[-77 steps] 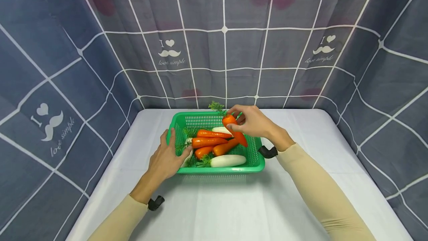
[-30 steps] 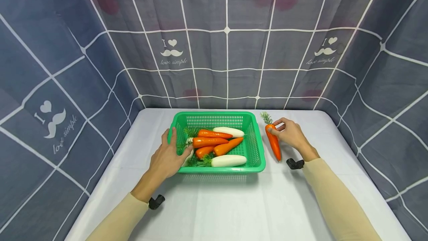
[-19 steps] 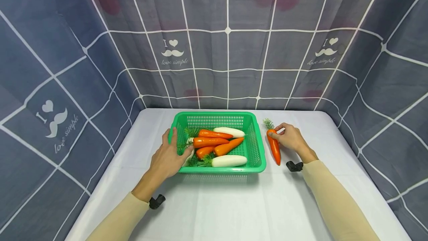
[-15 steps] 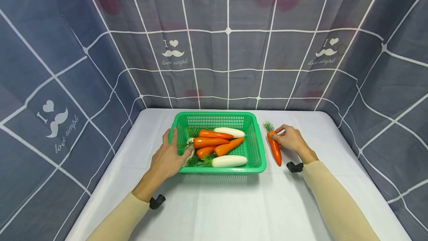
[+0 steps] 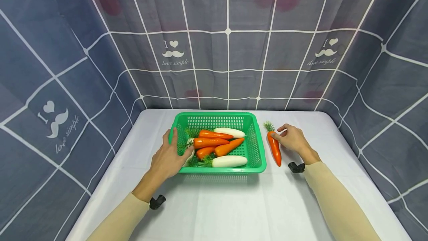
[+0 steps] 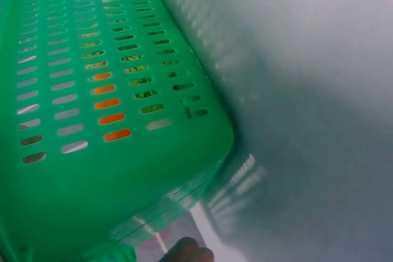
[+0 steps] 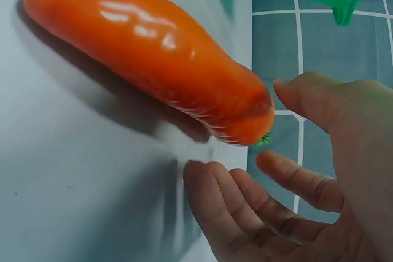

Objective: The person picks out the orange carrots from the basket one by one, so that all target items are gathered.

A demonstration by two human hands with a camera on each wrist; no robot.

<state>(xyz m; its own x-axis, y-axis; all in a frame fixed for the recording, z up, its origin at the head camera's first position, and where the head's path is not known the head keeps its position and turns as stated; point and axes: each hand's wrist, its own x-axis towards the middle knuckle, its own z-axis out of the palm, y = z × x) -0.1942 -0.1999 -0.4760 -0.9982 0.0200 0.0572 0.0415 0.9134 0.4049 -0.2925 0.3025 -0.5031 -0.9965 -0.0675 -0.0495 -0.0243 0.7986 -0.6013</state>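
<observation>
See the lone carrot (image 5: 274,148) just right of the green basket (image 5: 220,171), beside an uncurled right hand (image 5: 293,139), with left hand (image 5: 166,161) spread at basket's left end. Could roll basketward if nudged by the thumb (image 7: 307,97).

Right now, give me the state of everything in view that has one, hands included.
Green basket: upright, partly filled
Basket carrots: lying down, heaped together
White radishes: lying in the basket
White cloth: spread out, faintly creased
Loose carrot: lying on the cloth, leafy top attached
Left hand: at the basket's left side, fingers spread
Right hand: thumb at the loose carrot's upper end, fingers apart from it
</observation>
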